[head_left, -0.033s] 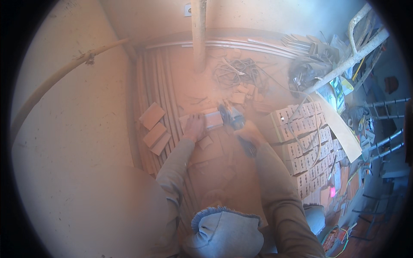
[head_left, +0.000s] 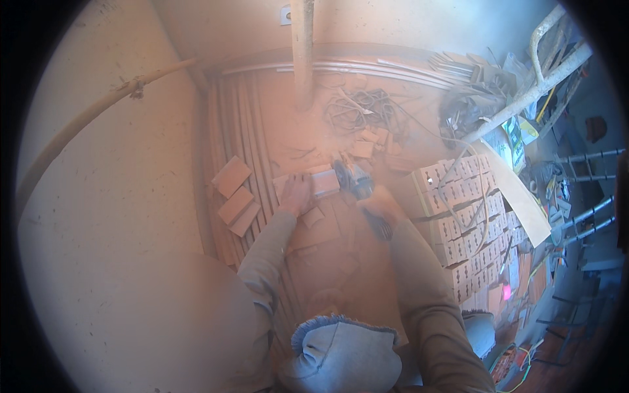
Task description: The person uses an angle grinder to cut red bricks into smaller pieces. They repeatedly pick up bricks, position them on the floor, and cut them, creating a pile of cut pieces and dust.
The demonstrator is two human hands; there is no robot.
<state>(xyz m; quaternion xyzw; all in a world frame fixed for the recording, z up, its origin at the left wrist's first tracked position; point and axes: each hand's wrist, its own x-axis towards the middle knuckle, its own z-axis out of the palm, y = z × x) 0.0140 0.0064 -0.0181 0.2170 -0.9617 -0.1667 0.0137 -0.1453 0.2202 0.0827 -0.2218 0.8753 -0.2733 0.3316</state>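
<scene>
My left hand (head_left: 297,193) is closed over a reddish, light-topped rectangular tile (head_left: 325,183) low over the dusty floor, holding it steady. An angle grinder (head_left: 356,179) is in my right hand (head_left: 384,204), its head against or right beside the tile's right end. Haze blurs the contact, so I cannot tell how deep the disc sits. The fingers of my right hand wrap around the tool's body, and its dark rear end shows below them. Small tile offcuts (head_left: 313,217) lie just under my left hand.
Several loose tiles (head_left: 234,175) lie at the left on long strips (head_left: 252,124). A tall stack of packs (head_left: 458,216) stands close to my right arm, with a cable over it. Ahead are an upright wooden pole (head_left: 303,65) and a coiled cable (head_left: 357,110). Dust hangs in the air.
The angle grinder's head and my right hand have shifted very slightly. My left hand and the tile stay where they were.
</scene>
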